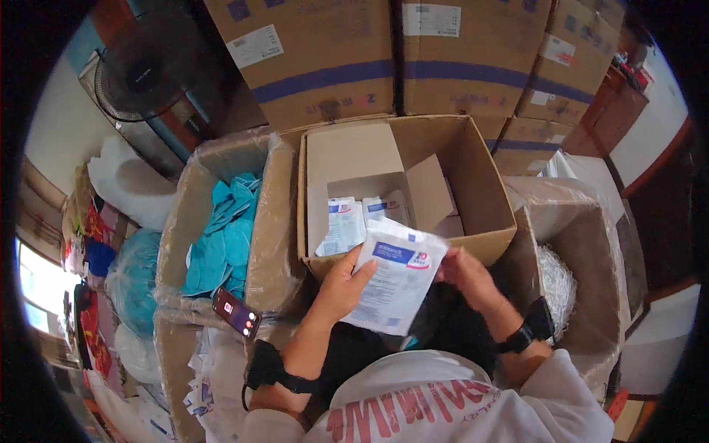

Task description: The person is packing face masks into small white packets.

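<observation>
A flat white printed packet (395, 284) with a blue label band is held up in front of me. My left hand (346, 286) grips its left edge, thumb on the front. At the packet's upper right edge, my right hand (469, 277) has its fingers curled and slightly blurred, the tips partly hidden at the edge. Just beyond the packet stands an open cardboard box (484, 192). A smaller open carton (354, 151) sits inside it, holding similar white packets (341, 225).
Turquoise fabric pieces (221, 255) fill a plastic-lined box at left. A phone (236, 314) rests on its near corner. White packaging (210, 384) lies in a box at lower left; white strands (554, 292) lie in one at right. Large cartons (317, 66) are stacked behind, near a fan (144, 77).
</observation>
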`<move>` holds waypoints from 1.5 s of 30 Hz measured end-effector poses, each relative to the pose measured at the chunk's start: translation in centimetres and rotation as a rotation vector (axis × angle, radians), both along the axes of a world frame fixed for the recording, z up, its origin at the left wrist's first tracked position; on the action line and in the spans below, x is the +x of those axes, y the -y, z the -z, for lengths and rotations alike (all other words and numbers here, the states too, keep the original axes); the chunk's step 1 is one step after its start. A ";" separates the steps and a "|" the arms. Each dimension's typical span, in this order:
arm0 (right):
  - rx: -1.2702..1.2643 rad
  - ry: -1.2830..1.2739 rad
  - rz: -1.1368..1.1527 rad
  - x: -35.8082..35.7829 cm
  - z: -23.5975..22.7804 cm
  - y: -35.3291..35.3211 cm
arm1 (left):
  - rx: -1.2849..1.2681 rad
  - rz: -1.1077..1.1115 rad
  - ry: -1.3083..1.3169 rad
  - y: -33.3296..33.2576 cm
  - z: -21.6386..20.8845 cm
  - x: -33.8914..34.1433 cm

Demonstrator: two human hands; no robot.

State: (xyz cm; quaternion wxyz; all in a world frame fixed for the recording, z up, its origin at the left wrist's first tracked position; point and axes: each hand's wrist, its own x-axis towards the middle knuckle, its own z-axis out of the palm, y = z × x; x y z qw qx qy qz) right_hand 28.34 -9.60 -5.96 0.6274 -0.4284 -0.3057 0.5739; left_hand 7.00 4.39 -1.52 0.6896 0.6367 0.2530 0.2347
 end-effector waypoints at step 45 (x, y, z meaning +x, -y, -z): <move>0.323 1.345 -0.799 -11.5 -3.4 0.9 | 0.458 -0.593 -0.384 -0.8 8.4 -11.1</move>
